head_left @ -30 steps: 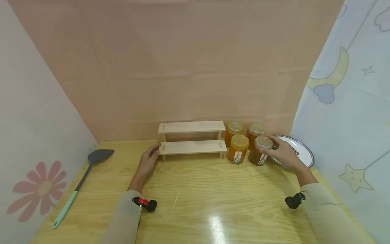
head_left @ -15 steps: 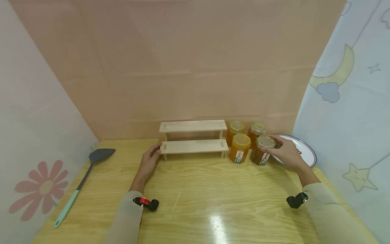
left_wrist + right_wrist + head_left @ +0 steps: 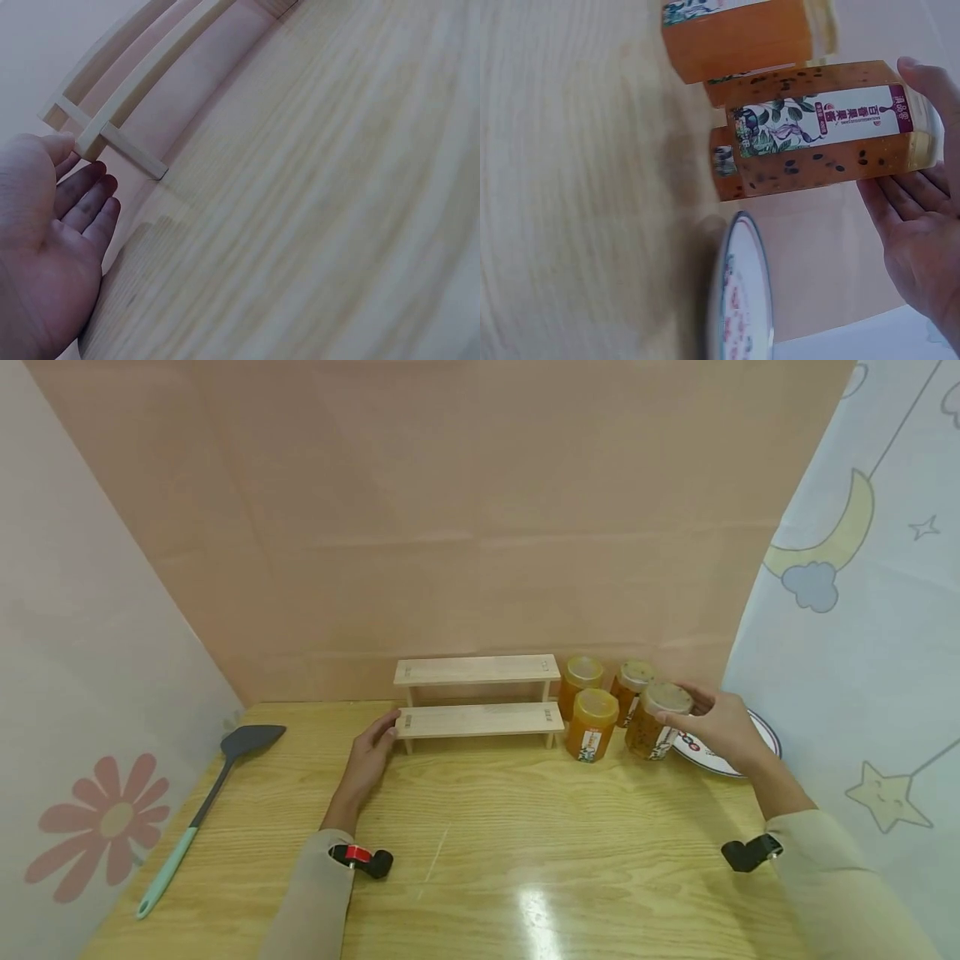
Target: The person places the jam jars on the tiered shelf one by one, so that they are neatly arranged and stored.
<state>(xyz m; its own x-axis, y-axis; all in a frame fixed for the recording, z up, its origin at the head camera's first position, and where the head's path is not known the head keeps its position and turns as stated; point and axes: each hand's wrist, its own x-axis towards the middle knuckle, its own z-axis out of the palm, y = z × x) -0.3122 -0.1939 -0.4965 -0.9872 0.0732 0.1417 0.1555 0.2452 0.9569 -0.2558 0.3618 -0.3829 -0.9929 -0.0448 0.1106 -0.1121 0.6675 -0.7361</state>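
One speckled jar [image 3: 647, 732] is in the right hand [image 3: 722, 724], gripped near its lid with the thumb on one side and fingers on the other. Its base looks just clear of the bench [image 3: 570, 843]. Because the hold is so high, a loose pinch could let the smooth body tip or slide out. Swung toward the left hand [image 3: 366, 762], it would probably clip the near yellow-lidded jar [image 3: 592, 728], which stands just beside it, between the right hand and the two-tier shelf [image 3: 480, 720].

The left hand holds nothing: its fingers reach out loosely, apparently touching the shelf's end on that side. A careless push there might skew the shelf or nudge it into the jars.

Farther away beyond the right hand, the rear yellow-lidded jar [image 3: 581, 683] and the rear speckled jar [image 3: 628, 695] leave little room for swinging. Beneath and beside the right hand lies a plate [image 3: 770, 739], partly hidden; lowering the jar there could strike its rim. Well out beyond the left hand, the spatula [image 3: 209, 793] obstructs nothing.
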